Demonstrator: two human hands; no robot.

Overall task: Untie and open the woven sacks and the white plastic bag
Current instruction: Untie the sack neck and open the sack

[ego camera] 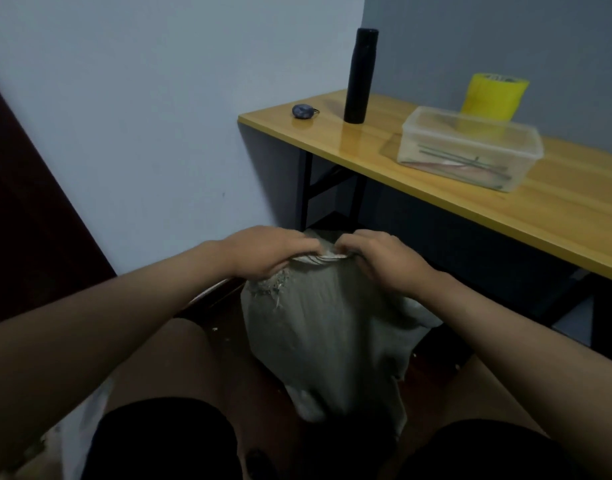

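Note:
A grey-white woven sack [325, 327] stands on the floor between my knees, bulging and creased, with a frayed patch near its upper left. My left hand [273, 252] grips the gathered top of the sack from the left, fingers curled over the edge. From the right, my right hand [377, 259] pinches the same bunched top, its fingertips almost meeting the left hand's. The sack's mouth is hidden under my fingers. A piece of white plastic [79, 431] shows at the lower left beside my thigh.
A wooden table [557, 216] with black legs stands to the right, carrying a black bottle [361, 76], a small dark blue object [302, 111], a clear plastic box [470, 152] and a yellow tape roll [491, 95]. A dark door [27, 216] is on the left.

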